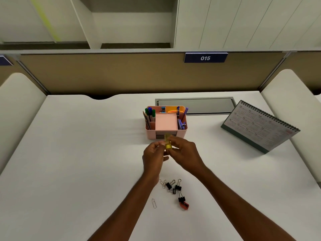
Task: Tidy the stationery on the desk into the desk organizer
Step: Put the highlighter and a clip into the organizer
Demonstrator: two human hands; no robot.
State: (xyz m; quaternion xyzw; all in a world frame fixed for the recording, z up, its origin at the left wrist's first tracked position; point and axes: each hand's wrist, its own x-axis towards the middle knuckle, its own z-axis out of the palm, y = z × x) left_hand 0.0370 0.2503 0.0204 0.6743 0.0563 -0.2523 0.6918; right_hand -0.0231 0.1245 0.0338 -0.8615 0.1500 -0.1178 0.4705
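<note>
Holding a small yellow translucent item [168, 143] between both hands, a person works just in front of the pink desk organizer [165, 122] on a white desk [73, 153].

The right hand [185, 153] pinches the item's side while the left hand [153, 155] curls its fingertips against the other; motion blur hides what it is, possibly a hard plastic case or sharpener. It looks light, rigid and smooth, so a firm pinch across its flat sides should suit it. Black binder clips [175, 187], paper clips [154, 203] and a red sharpener [185, 205] lie loose nearer the person, small, stiff and best nipped by their edges.
</note>
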